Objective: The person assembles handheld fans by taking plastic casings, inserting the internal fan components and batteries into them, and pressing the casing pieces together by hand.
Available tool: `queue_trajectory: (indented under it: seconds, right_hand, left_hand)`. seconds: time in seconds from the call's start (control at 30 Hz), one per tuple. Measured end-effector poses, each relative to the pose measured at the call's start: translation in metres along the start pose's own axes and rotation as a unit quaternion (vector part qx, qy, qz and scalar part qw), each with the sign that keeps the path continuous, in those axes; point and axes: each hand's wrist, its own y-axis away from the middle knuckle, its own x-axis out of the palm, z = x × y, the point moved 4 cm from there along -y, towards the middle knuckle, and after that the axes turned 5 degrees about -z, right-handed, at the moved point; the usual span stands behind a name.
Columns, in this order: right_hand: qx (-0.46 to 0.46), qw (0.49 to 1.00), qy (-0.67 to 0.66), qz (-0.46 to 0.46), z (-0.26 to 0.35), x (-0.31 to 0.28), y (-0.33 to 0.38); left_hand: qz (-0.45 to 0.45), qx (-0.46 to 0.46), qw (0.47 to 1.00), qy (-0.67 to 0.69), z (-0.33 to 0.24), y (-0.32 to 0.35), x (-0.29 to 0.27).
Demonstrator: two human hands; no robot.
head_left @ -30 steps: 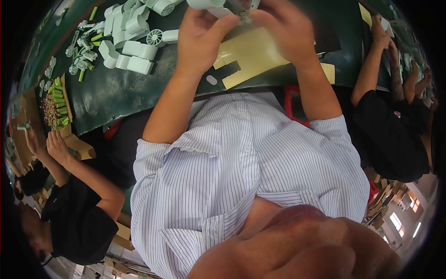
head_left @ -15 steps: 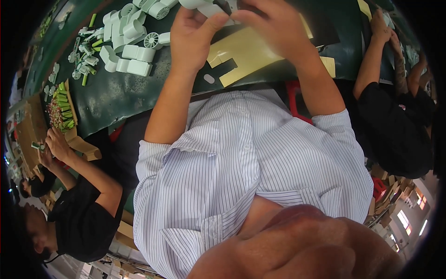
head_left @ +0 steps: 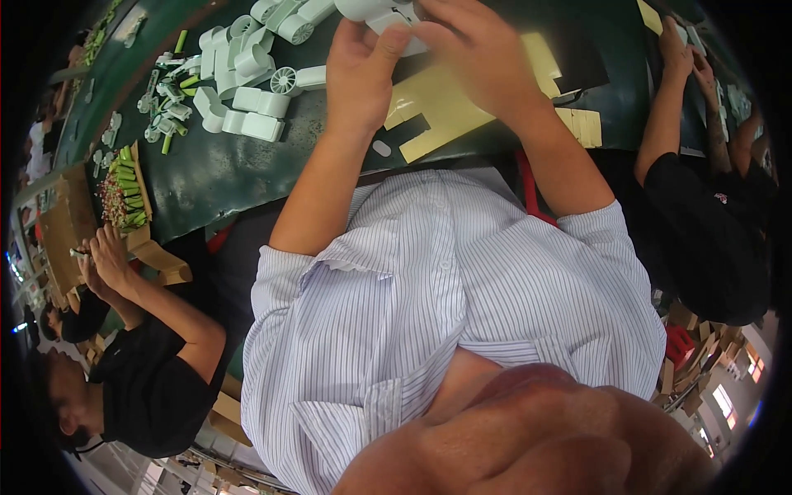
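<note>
At the top centre of the frame I see a smooth white plastic part (head_left: 381, 10), rounded, pinched between both hands. My left hand (head_left: 363, 70) curls its thumb onto it; my right hand (head_left: 474, 54) closes over it from the right. Below lie matte tan card sheets (head_left: 450, 107) on the dark green table (head_left: 223, 169). Upper left: loose white cylinders (head_left: 252, 99).

Short-sleeved shirt (head_left: 462, 297) — apparently white, blue-striped

Both bare forearms outstretched, left hand (head_left: 363, 70) and right hand (head_left: 478, 58) close together, fingers curled.
</note>
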Motion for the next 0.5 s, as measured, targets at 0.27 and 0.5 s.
queue_trajectory:
  seconds: [0.27, 0.5]
  right_hand:
    - [0.137, 0.967, 0.151, 0.153, -0.008, 0.0, 0.011]
    - [0.129, 0.974, 0.139, 0.122, -0.01, 0.004, 0.029]
  left_hand:
    - [0.037, -0.003, 0.999, 0.022, -0.008, 0.009, 0.02]
    - [0.046, -0.026, 0.997, -0.057, -0.015, 0.001, 0.005]
